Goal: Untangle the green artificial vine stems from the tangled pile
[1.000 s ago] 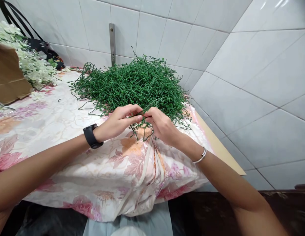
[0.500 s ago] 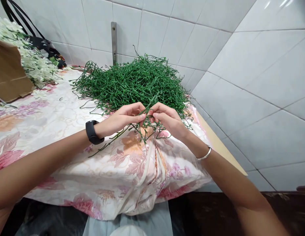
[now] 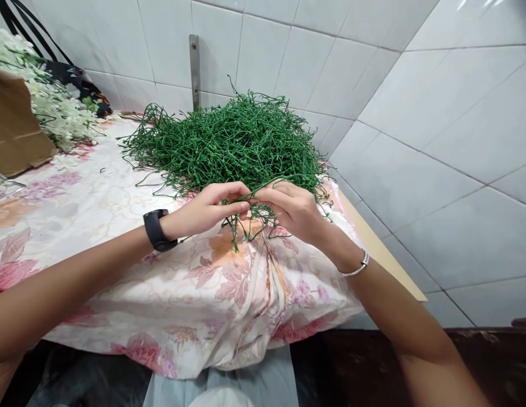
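My left hand (image 3: 216, 208), with a black band on its wrist, is closed in a pinch on thin green artificial flower stems (image 3: 235, 229). Their branched ends hang below the fingers. My right hand (image 3: 294, 209), wearing a silver bangle, meets it at the fingertips and is closed on the same stems; one stem curves over its knuckles. Just behind both hands lies a large tangled pile of green stems (image 3: 233, 144). The fingertips partly hide where the stems are gripped.
A floral cloth (image 3: 131, 294) covers the table, bunched at the front edge. At the left stand white artificial flowers (image 3: 61, 113) and a brown cardboard piece (image 3: 17, 124). A metal strip (image 3: 195, 73) is fixed on the tiled wall (image 3: 436, 113), which closes off the back and right.
My right hand has turned so its back faces up more. The stems between the hands have swung round, now lying across the right hand instead of trailing under the left wrist.
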`<state>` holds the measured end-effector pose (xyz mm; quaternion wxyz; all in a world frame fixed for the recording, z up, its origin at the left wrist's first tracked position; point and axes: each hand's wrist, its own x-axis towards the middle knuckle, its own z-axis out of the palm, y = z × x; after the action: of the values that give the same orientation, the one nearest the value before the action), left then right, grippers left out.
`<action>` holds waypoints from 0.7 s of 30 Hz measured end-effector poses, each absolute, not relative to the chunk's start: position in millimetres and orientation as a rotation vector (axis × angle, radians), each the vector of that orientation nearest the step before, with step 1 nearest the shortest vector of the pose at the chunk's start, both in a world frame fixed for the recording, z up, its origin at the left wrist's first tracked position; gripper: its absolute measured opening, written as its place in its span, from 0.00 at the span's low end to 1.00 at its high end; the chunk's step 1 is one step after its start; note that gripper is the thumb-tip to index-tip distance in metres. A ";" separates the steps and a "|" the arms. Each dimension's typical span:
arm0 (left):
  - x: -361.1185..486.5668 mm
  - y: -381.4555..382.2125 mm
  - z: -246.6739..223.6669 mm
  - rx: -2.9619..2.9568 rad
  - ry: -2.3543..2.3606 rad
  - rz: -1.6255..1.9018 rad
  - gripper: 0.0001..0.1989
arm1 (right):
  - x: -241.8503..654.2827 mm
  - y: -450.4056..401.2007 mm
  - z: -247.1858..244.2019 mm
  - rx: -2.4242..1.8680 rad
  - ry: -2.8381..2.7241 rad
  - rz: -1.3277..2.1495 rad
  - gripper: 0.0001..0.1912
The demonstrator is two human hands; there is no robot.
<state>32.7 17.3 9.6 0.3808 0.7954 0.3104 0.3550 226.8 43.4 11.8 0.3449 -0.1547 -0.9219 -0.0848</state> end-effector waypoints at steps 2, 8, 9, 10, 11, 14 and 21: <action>32.1 18.0 9.8 2.067 0.807 0.862 0.08 | 228.2 44.1 11.7 -0.417 -2.429 -0.260 0.10; 31.5 19.5 9.1 2.146 0.842 0.891 0.08 | 222.8 38.6 11.8 -0.512 -2.522 -0.113 0.10; 31.6 19.4 8.7 2.156 0.854 0.914 0.07 | 222.0 37.9 11.3 -0.534 -2.526 -0.073 0.10; 31.9 19.3 8.4 2.167 0.868 0.933 0.07 | 221.4 37.5 10.6 -0.553 -2.524 -0.041 0.09; 32.2 18.9 8.0 2.180 0.885 0.947 0.07 | 221.2 37.5 10.1 -0.567 -2.521 -0.010 0.09; 33.3 16.8 7.8 2.193 0.923 0.953 0.08 | 221.4 37.8 9.4 -0.613 -2.499 0.084 0.06; 31.3 15.4 10.7 2.135 0.933 1.002 0.08 | 220.2 35.1 10.7 -0.686 -2.450 0.232 0.06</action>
<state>31.3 15.4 10.7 0.2981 0.8036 0.3511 0.3770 220.2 35.1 10.7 0.2892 -0.2570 -0.9180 0.0868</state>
